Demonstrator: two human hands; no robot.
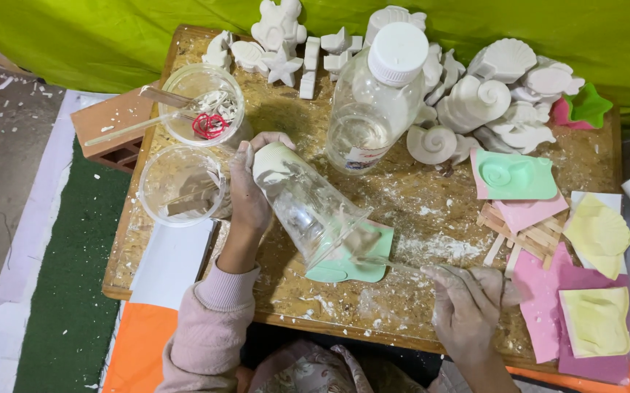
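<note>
Chipboard table (431,211), plaster-dusted. Left hand (248,191) clamped on tilted clear cup (308,204), pouring into green mould (355,263). Right hand (468,306) closed round thin stick (395,266). Next likely: steady scraping.

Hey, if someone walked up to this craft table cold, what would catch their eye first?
Probably the clear plastic cup at the centre, tipped mouth-down by the left hand over a mint-green rubber mould, while the right hand holds a thin stick at the cup's mouth. Next, the heap of white plaster shells and sea creatures along the far edge, behind a clear plastic bottle with a white cap.
</note>
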